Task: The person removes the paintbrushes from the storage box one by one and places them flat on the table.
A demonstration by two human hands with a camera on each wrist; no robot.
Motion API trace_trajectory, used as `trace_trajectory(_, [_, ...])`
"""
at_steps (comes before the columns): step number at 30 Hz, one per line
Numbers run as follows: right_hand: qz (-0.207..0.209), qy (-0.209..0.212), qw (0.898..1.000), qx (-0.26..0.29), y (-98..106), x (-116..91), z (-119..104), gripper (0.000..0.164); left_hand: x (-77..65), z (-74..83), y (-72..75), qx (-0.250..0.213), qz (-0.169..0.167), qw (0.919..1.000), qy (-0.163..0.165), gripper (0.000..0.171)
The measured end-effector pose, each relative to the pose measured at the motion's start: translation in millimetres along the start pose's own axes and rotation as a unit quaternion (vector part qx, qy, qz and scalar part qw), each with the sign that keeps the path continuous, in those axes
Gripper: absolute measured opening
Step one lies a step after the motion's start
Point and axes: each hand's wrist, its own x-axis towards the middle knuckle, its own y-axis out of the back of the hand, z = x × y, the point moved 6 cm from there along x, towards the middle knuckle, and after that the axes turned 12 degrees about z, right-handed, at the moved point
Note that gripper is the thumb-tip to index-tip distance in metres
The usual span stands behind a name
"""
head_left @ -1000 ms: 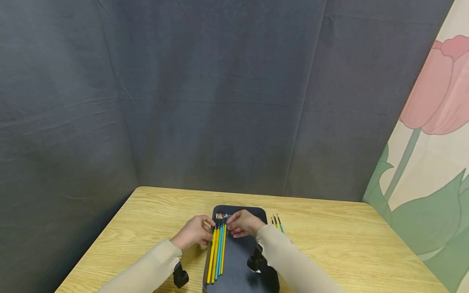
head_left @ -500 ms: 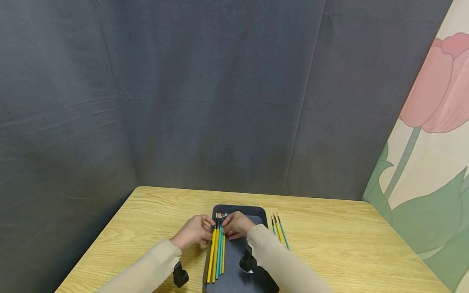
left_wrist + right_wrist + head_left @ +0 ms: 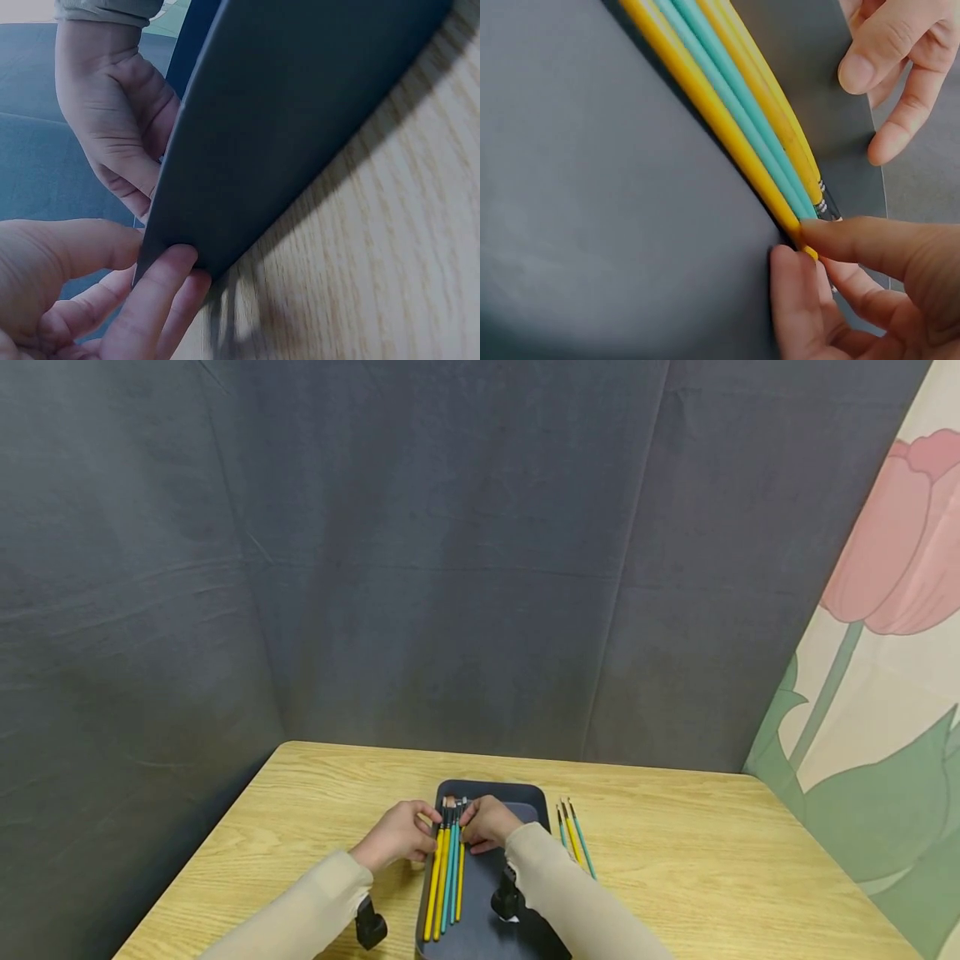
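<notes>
In a dark tray several paintbrushes lie side by side along the left wall, bristles toward the far end. Two yellow paintbrushes are leftmost, then teal paintbrushes, then one more yellow paintbrush. My right hand pinches that last yellow one near its ferrule, between thumb and fingers. At the tray's left side my left hand grips the wall, its fingers on the outer face and its thumb at the rim. The bristles are hidden behind my right hand in the right wrist view.
Right of the tray, several more paintbrushes lie on the wooden table, partly covered by my right sleeve. A grey curtain hangs behind the table, and a tulip-print cloth hangs at the right.
My right hand has moved left from over the tray to the rightmost yellow paintbrush and pinches it. More of the paintbrushes on the table now show. My left hand stays put.
</notes>
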Motion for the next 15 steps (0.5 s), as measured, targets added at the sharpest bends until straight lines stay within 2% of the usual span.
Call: trace_trajectory(15, [0.004, 0.023, 0.998, -0.062, 2.6, -2.9, -5.3, 0.019, 0.3, 0.3, -0.4, -0.002, 0.001, 1.0000, 0.002, 0.037])
